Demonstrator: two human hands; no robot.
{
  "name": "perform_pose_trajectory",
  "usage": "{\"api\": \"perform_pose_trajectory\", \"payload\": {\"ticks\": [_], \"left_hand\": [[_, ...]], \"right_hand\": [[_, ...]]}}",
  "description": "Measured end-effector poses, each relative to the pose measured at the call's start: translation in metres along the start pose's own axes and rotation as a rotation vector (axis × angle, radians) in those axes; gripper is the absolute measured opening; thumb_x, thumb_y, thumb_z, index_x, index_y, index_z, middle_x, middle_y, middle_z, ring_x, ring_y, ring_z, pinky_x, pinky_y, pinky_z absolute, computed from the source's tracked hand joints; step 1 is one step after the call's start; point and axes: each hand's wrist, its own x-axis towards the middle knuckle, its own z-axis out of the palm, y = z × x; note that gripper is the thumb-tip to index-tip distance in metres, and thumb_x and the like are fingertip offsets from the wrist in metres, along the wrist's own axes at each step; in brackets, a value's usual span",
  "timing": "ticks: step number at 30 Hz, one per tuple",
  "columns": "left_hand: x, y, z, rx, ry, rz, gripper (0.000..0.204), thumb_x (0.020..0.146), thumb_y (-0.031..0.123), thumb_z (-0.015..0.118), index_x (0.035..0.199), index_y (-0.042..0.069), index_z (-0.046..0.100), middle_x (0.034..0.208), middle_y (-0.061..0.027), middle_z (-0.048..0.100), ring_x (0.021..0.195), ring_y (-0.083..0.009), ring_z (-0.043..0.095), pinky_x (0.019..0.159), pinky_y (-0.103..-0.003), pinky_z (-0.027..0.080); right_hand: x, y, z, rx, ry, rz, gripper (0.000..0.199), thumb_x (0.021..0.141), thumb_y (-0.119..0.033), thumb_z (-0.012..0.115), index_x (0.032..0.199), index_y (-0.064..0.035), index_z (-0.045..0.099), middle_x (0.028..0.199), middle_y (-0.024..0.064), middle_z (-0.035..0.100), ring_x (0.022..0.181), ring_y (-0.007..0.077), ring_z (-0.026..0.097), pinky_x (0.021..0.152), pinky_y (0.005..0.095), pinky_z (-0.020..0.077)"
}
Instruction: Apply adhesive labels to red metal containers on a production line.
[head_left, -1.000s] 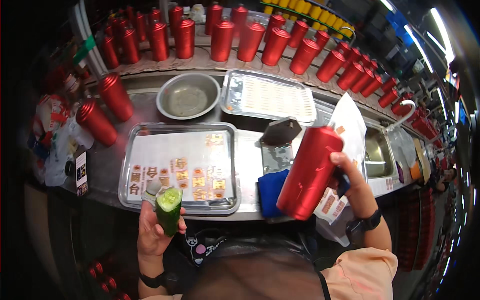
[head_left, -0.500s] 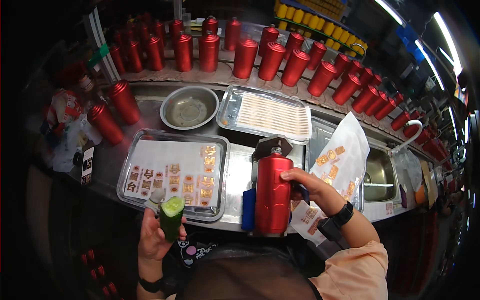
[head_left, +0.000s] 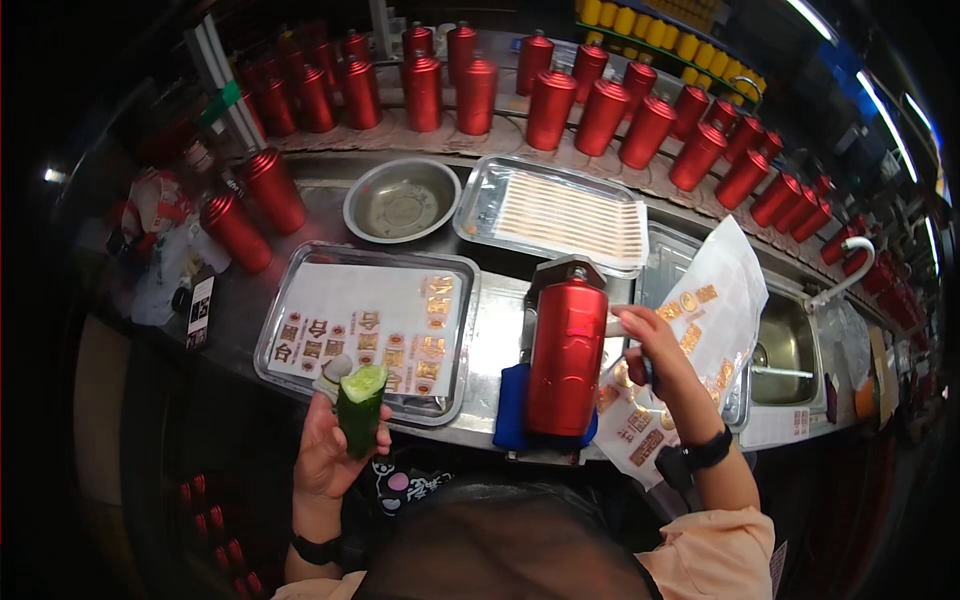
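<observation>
My left hand (head_left: 325,455) holds a piece of green cucumber (head_left: 360,408) with its cut end up, just in front of the near edge of a metal tray (head_left: 285,315) lined with printed white paper. A tall red metal canister (head_left: 567,355) stands upright on a blue cloth (head_left: 512,408) on the steel counter. My right hand (head_left: 655,355) is on the canister's right side, gripping a handle there, with a dark watch on the wrist.
A steel bowl (head_left: 400,200) and a second tray (head_left: 560,212) of thin skewers sit further back. Several red canisters (head_left: 550,105) line the back shelf and two stand at left (head_left: 235,232). A printed paper bag (head_left: 715,300) lies by a sink (head_left: 785,350) at right.
The red canister, held tilted in the air a second ago, now stands upright on the blue cloth. My left hand has kept the cucumber in about the same spot.
</observation>
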Motion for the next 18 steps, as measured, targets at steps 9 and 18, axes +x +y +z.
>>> {"api": "perform_pose_trajectory", "payload": {"ticks": [9, 18], "left_hand": [[-0.002, 0.002, -0.019, -0.071, -0.004, -0.005, 0.090, 0.085, 0.027, 0.074, 0.148, 0.006, 0.014, 0.121, -0.0291, 0.055, 0.095, -0.0309, 0.066, 0.080, -0.039, 0.056], [-0.032, 0.013, -0.037, -0.099, 0.028, 0.028, 0.090, 0.085, 0.025, 0.073, 0.149, 0.006, 0.011, 0.119, -0.0288, 0.056, 0.095, -0.0306, 0.066, 0.082, -0.040, 0.055]], "right_hand": [[-0.051, -0.023, 0.036, -0.304, 0.061, -0.377, 0.012, 0.083, -0.009, 0.066, 0.093, -0.0026, 0.067, 0.077, 0.0009, 0.064, 0.052, 0.0030, 0.046, 0.047, 0.0183, 0.0331], [-0.018, -0.084, 0.146, -1.110, -0.347, -0.700, 0.023, 0.076, -0.010, 0.071, 0.099, -0.0121, 0.072, 0.079, 0.0124, 0.055, 0.069, 0.0281, 0.058, 0.063, 0.0393, 0.0456]]}}
